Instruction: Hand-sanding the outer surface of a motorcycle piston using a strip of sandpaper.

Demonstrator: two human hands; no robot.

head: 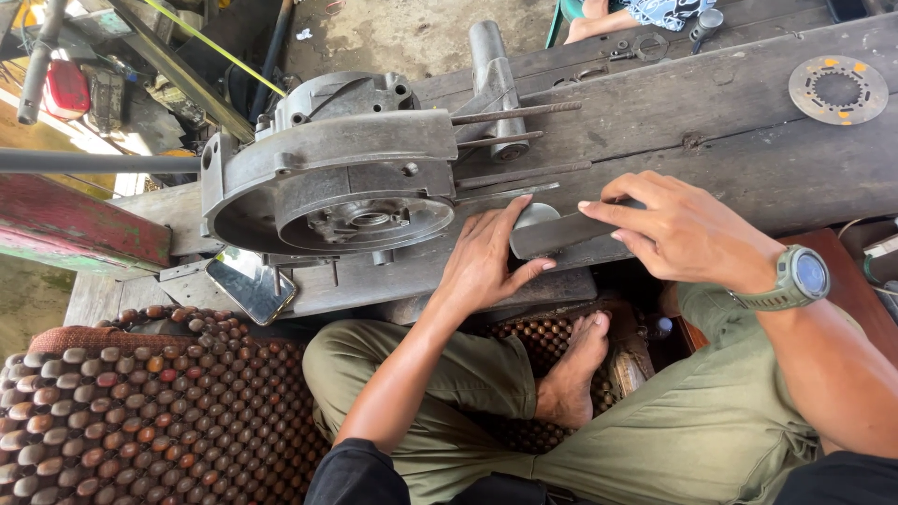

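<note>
A grey metal engine casing (332, 168) lies on the wooden workbench (730, 112) with several long studs (510, 114) sticking out to the right. My left hand (486, 257) rests flat on the bench just right of the casing, its fingers against a flat dark metal bar (561, 234). My right hand (678, 229) grips that bar from above near its right end. A green wristwatch (800, 278) sits on my right wrist.
A round toothed metal disc (838, 90) lies at the bench's far right. A phone (251, 283) lies at the front edge below the casing. A wooden beaded seat mat (140, 411) is under me. Another person's leg (599, 21) shows at the top.
</note>
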